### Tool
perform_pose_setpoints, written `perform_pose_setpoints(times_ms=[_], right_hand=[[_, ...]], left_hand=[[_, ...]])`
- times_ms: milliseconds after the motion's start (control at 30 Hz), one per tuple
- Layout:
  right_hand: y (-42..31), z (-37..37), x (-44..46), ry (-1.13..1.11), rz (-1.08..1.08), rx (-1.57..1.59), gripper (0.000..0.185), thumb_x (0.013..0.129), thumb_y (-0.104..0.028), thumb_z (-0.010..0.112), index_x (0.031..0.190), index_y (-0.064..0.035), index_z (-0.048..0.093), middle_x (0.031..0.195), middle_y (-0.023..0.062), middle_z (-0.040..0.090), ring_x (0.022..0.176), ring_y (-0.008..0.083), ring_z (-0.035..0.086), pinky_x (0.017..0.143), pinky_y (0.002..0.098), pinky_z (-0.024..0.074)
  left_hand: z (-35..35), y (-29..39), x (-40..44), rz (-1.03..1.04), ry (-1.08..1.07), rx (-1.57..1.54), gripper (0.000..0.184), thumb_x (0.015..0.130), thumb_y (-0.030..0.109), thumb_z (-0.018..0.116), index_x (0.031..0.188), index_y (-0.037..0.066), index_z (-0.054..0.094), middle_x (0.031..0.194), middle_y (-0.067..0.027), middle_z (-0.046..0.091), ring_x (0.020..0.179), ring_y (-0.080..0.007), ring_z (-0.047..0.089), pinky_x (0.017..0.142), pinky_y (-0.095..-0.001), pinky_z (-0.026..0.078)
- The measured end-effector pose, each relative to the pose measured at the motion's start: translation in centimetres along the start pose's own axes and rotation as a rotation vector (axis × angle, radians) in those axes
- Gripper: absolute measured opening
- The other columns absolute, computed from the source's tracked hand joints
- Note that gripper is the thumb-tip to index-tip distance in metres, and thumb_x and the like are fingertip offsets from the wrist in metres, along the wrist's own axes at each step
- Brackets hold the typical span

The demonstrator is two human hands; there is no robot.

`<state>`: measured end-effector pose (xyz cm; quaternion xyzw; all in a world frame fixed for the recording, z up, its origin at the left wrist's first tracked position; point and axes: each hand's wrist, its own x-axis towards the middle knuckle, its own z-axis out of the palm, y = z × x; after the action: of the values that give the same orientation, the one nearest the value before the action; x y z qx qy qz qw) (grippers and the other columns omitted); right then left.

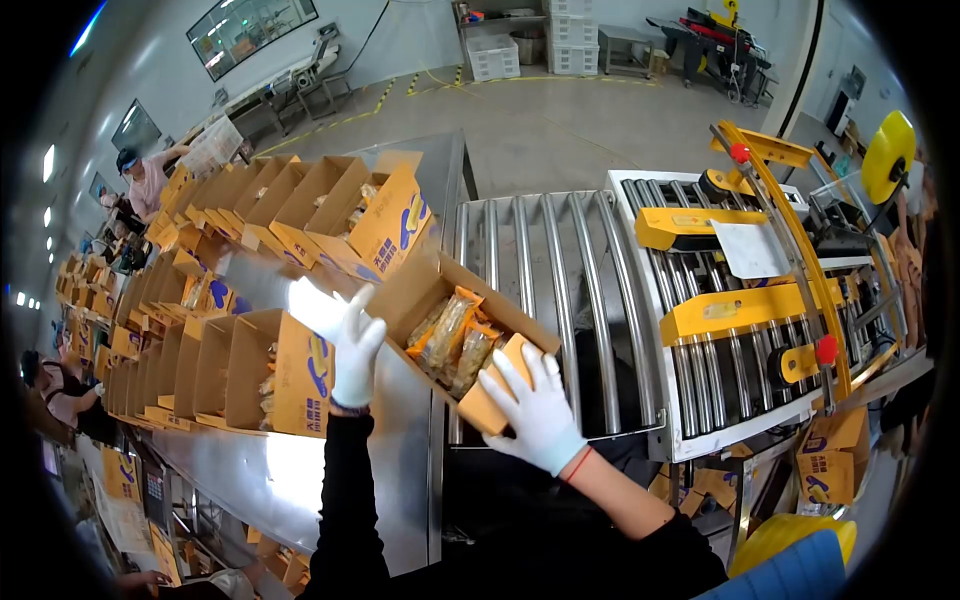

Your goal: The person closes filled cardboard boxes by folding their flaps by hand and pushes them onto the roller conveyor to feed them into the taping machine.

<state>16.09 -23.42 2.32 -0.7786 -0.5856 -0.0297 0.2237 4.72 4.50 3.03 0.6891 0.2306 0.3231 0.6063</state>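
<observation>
An open cardboard box (400,300) sits tilted where the metal table meets the rollers, with several clear and orange packets (450,335) inside. My right hand (538,412), in a white glove, grips the box's near right end, its fingers spread over an orange flap. Beside the left corner of that box, my left hand (356,360) is raised, also gloved in white, with its fingers extended. Whether it touches the cardboard I cannot tell. To its left stands another open box (305,375) with packets in it.
Rows of open boxes (385,235) cover much of the metal table (250,470). A roller conveyor (545,260) leads right to a machine with yellow guides (740,305). A co-worker (150,180) stands beyond the boxes at the far left.
</observation>
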Motion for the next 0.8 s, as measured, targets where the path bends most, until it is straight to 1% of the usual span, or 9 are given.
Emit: perform_pose_setpoints(times_ms=[167,300,333,367,433,500,600,700,800], right_hand=[[2.9,-1.4,0.2,-0.087,-0.215,0.101,0.062,0.073,-0.021,0.071,0.134,-0.0135,0.063,0.142,0.0076,0.057,0.137,0.0291,0.048,0.117,0.0638,0.0278],[6.4,-2.3,2.1,-0.27,-0.236,0.506,0.044,0.087,-0.029,0.072,0.125,-0.0084,0.069,0.134,0.0116,0.065,0.131,0.0294,0.055,0.119,0.0517,0.0311],[7.6,-2.1,2.5,-0.341,-0.133,0.667,0.041,0.089,-0.03,0.073,0.123,-0.0071,0.069,0.131,0.0136,0.067,0.129,0.0302,0.057,0.118,0.049,0.0329],[6.4,-4.7,4.0,-0.4,0.063,0.655,0.045,0.087,-0.027,0.074,0.125,-0.0053,0.068,0.124,0.0161,0.07,0.126,0.0304,0.06,0.117,0.0463,0.0357],[6.6,-4.9,6.2,-0.168,-0.293,0.158,0.06,0.086,-0.034,0.074,0.138,-0.007,0.059,0.135,0.0148,0.062,0.135,0.0308,0.051,0.116,0.0463,0.0371],[4.6,-4.8,7.6,-0.046,-0.438,-0.041,0.071,0.087,-0.041,0.072,0.144,-0.0052,0.051,0.144,0.0145,0.054,0.141,0.0326,0.043,0.118,0.0476,0.033],[2.5,1.3,6.7,-0.133,-0.242,0.052,0.078,0.095,-0.058,0.055,0.144,0.0021,0.048,0.144,0.0176,0.055,0.14,0.0328,0.046,0.123,0.0444,0.0265],[3.2,0.8,8.2,-0.29,-0.208,0.038,0.061,0.098,-0.053,0.054,0.126,0.0,0.059,0.121,0.0173,0.065,0.121,0.0315,0.058,0.113,0.0441,0.0374],[4.2,-1.6,10.1,-0.222,-0.324,0.154,0.044,0.094,-0.043,0.062,0.11,-0.002,0.064,0.107,0.0167,0.063,0.105,0.0336,0.059,0.101,0.0457,0.0436]], left_hand=[[-1.9,5.4,-5.6,-0.147,-0.315,0.342,0.06,0.08,0.018,0.079,0.135,0.001,0.063,0.132,-0.0103,0.067,0.119,-0.0169,0.062,0.102,-0.0322,0.049],[1.8,4.4,-3.6,0.513,-0.428,0.89,0.062,0.071,0.045,0.087,0.114,0.004,0.071,0.112,-0.0116,0.069,0.103,-0.0341,0.062,0.092,-0.0406,0.05],[3.5,4.2,-2.2,0.402,-0.409,0.868,0.051,0.071,0.046,0.087,0.098,0.007,0.07,0.106,-0.0105,0.065,0.102,-0.0326,0.059,0.091,-0.0431,0.047],[4.6,2.9,-1.8,0.342,-0.349,0.949,0.048,0.071,0.046,0.088,0.092,0.007,0.067,0.103,-0.0105,0.063,0.101,-0.0331,0.058,0.09,-0.0438,0.046],[5.7,0.6,-0.9,0.299,-0.285,1.026,0.047,0.07,0.045,0.088,0.087,0.008,0.064,0.1,-0.0105,0.06,0.101,-0.0336,0.057,0.089,-0.0446,0.046],[5.9,-1.1,-1.4,0.53,-0.019,0.938,0.047,0.07,0.04,0.09,0.089,0.008,0.061,0.099,-0.0122,0.058,0.102,-0.0339,0.056,0.089,-0.0455,0.045],[3.9,-3.4,-2.2,0.28,0.212,0.714,0.063,0.08,0.03,0.087,0.124,-0.001,0.056,0.109,-0.0116,0.061,0.114,-0.0276,0.057,0.101,-0.0402,0.048],[1.2,-5.1,-2.2,-0.114,-0.175,0.028,0.067,0.09,0.026,0.079,0.14,-0.006,0.048,0.127,-0.0127,0.061,0.123,-0.0216,0.055,0.106,-0.0344,0.045],[1.4,-4.2,-2.3,-0.194,-0.165,0.117,0.065,0.097,0.023,0.071,0.147,-0.007,0.042,0.137,-0.0138,0.059,0.123,-0.0181,0.056,0.106,-0.0315,0.044]])
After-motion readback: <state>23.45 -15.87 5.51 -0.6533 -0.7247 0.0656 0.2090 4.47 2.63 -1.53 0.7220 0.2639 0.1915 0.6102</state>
